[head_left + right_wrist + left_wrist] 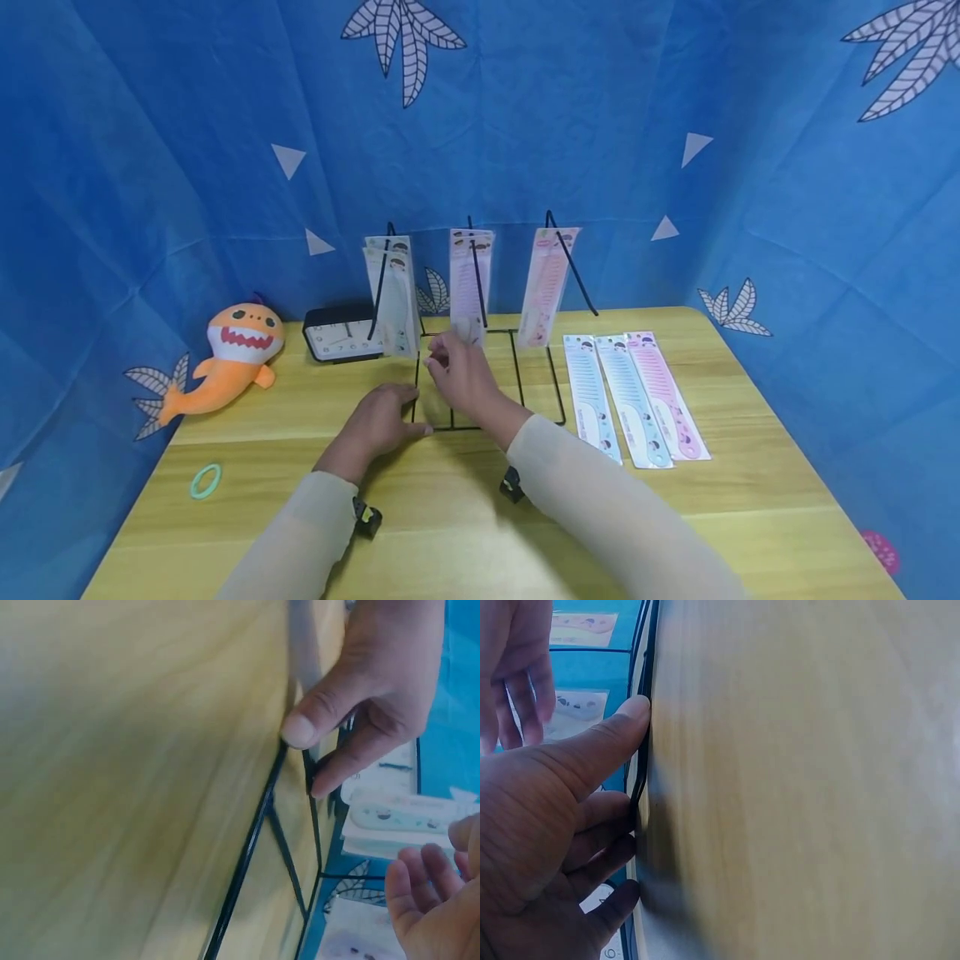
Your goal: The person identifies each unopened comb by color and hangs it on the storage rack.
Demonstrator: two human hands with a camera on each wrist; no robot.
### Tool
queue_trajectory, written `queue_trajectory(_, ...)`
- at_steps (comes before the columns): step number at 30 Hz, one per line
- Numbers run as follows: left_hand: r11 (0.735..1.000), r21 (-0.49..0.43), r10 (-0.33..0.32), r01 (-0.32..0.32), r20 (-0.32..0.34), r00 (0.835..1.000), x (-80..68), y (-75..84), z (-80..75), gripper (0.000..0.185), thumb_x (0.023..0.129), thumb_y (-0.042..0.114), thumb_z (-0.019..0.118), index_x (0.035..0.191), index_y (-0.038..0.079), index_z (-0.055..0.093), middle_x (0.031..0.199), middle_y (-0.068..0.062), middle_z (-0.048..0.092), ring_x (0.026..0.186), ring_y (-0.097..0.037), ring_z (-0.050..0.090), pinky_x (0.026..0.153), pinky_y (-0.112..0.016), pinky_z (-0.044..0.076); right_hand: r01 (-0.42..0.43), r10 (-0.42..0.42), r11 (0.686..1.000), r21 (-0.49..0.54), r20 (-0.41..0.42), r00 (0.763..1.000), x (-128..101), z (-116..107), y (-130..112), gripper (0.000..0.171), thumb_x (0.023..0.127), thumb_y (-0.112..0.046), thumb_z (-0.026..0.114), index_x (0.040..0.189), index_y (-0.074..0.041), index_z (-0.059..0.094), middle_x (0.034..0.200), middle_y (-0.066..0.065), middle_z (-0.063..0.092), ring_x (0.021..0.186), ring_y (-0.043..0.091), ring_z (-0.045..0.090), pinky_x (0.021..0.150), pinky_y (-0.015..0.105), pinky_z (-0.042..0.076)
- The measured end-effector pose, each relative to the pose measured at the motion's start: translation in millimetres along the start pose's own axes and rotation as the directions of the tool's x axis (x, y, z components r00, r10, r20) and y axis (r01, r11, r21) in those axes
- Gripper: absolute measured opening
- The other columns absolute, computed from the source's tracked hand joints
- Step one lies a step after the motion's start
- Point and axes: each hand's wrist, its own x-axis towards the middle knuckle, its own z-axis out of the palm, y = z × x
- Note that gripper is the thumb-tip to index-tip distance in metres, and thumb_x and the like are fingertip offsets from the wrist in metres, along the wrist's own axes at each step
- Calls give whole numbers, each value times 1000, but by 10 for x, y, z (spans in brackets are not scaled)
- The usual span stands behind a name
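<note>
A black wire rack (465,428) stands mid-table with packaged combs hanging on three hooks: left (393,292), middle (468,275), right (546,283). My left hand (382,421) lies at the base's front-left corner. Its thumb and fingers pinch the base wire (646,667), as the right wrist view shows around the wire (247,862). My right hand (453,367) hovers over the base just below the middle packs. Its fingers (427,900) are loosely curled and hold nothing. Three more packaged combs (630,400) lie flat to the right of the rack.
An orange shark plush (228,354) and a black clock (337,333) sit at the back left. A green ring (205,481) lies near the left edge. Blue cloth walls the table on three sides.
</note>
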Motion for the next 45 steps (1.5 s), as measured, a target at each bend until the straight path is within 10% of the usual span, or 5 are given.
queue_trajectory(8,1000,19,-5,5,2,1000,-4,-9,2,75,93,38,89,151,0,62,160,-18,59,152,-42,51,128,-57,41,88,-82,995,-47,119,989,-486,-329,105,14,109,-21,68,117,-10,68,105,2,78,98,16,75,86,34,65)
queue_trajectory(22,999,8,-40,40,3,999,-10,15,-10,76,94,38,89,153,0,60,161,-19,58,152,-43,50,129,-57,41,-167,167,971,-171,-15,986,-1014,-1385,802,17,107,-27,72,112,-11,71,103,4,77,96,19,71,81,40,61)
queue_trajectory(33,999,1,-34,34,6,999,-49,42,-11,76,94,38,88,153,-2,60,162,-20,56,153,-45,48,130,-58,39,-569,573,744,-350,-104,813,-1288,-2285,1765,66,106,-40,66,141,14,53,134,36,63,112,46,64,96,59,56)
queue_trajectory(38,999,-3,-33,33,14,999,-32,23,23,78,93,40,89,153,-1,60,163,-20,55,154,-45,47,130,-58,38,-654,683,665,-360,-60,728,-1378,-2395,1949,58,102,-39,72,123,15,60,103,27,67,88,35,65,76,45,57)
queue_trajectory(45,999,-9,-39,39,3,999,-35,26,34,78,93,40,89,153,-1,60,161,-21,57,152,-45,49,129,-58,40,-648,703,637,-419,-29,710,-1411,-2360,1956,39,100,-36,74,90,0,65,79,12,63,69,22,61,58,30,49)
